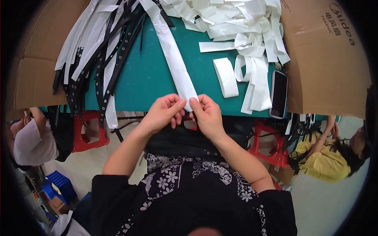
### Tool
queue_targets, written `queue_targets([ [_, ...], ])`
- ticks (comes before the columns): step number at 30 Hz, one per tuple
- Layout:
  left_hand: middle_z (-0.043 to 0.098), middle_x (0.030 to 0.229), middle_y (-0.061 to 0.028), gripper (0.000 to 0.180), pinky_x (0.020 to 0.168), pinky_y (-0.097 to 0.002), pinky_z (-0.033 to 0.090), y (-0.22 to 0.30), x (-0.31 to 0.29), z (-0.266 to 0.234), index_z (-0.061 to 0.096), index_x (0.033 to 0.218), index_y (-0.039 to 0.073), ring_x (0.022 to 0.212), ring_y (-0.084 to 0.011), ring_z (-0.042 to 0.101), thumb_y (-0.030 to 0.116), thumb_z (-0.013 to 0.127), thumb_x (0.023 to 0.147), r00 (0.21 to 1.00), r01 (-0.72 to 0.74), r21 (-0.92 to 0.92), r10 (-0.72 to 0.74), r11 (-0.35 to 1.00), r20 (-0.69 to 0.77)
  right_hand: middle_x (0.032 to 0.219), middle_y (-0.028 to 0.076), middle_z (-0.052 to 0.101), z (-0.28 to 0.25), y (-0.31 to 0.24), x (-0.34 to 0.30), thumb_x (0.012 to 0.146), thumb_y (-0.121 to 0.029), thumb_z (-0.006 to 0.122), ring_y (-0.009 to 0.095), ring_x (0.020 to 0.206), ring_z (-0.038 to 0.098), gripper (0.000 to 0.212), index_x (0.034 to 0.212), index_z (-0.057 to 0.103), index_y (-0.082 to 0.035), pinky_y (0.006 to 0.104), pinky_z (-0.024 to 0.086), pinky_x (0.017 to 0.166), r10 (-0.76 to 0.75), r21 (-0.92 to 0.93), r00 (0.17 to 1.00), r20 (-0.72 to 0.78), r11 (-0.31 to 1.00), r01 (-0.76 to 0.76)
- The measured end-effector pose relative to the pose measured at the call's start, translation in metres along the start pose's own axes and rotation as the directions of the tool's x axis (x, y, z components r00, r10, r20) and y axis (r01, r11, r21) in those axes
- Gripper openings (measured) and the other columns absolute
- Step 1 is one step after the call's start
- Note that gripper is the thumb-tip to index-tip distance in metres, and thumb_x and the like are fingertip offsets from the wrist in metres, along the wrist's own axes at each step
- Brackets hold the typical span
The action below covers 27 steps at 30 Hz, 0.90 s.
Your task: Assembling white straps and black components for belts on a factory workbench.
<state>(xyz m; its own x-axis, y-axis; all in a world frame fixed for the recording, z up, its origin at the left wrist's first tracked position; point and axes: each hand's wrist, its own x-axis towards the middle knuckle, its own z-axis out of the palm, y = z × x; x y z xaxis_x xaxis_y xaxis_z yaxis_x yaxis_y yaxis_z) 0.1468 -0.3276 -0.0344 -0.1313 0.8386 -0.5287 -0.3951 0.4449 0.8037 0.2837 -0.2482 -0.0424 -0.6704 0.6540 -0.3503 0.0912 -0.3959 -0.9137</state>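
At a green table [136,88] between cardboard panels [327,74], left fingers [178,105] and right fingers [198,109] pinch a white strip [172,55].

Eyelet straps [123,47] are lying L on table [145,86], strip pile [236,29] is sitting far R. Long strip [172,55] is running betw. them to L hand [163,112] & R hand [208,116] at nr edge; phone [279,94] is resting R, beside carton [330,70].
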Motion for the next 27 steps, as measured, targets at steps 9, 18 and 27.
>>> queue_targets([
  [9, 0.048, 0.055, 0.0018, 0.021, 0.036, -0.0168, 0.030, -0.015, -0.005, 0.010, 0.048, 0.073, 0.007, 0.043, -0.0043, 0.042, 0.021, 0.054, 0.087, 0.933, -0.291, -0.077, 0.265, 0.954, -0.245, 0.075, 0.005, 0.061, -0.035, 0.037, -0.055, 0.087, -0.016, 0.051, 0.010, 0.067, 0.059, 0.022, 0.096, 0.055, 0.003, 0.0209, 0.046, 0.062, -0.094, -0.250, 0.992, 0.083, 0.962, 0.112],
  [18, 0.037, 0.049, 0.0043, 0.026, 0.034, -0.0192, 0.022, -0.007, -0.014, 0.007, 0.046, 0.064, 0.008, 0.038, -0.0045, 0.031, 0.017, 0.059, 0.084, 0.906, -0.317, -0.034, 0.292, 0.948, -0.305, 0.055, 0.002, 0.056, -0.015, -0.011, -0.075, 0.080, -0.013, 0.057, 0.006, 0.048, 0.052, 0.018, 0.069, 0.054, 0.001, 0.0211, 0.040, 0.044, -0.084, -0.224, 0.988, -0.126, 0.973, 0.054],
  [27, 0.037, 0.050, 0.0050, 0.020, 0.034, -0.0182, 0.023, -0.014, -0.012, 0.022, 0.050, 0.071, 0.006, 0.037, -0.0035, 0.028, 0.017, 0.056, 0.086, 0.969, -0.189, -0.048, 0.178, 0.981, -0.169, 0.059, 0.004, 0.059, -0.020, -0.002, -0.074, 0.082, -0.016, 0.057, 0.007, 0.052, 0.054, 0.018, 0.077, 0.056, 0.001, 0.0224, 0.042, 0.048, -0.251, -0.169, 0.966, -0.061, 0.957, 0.237],
])
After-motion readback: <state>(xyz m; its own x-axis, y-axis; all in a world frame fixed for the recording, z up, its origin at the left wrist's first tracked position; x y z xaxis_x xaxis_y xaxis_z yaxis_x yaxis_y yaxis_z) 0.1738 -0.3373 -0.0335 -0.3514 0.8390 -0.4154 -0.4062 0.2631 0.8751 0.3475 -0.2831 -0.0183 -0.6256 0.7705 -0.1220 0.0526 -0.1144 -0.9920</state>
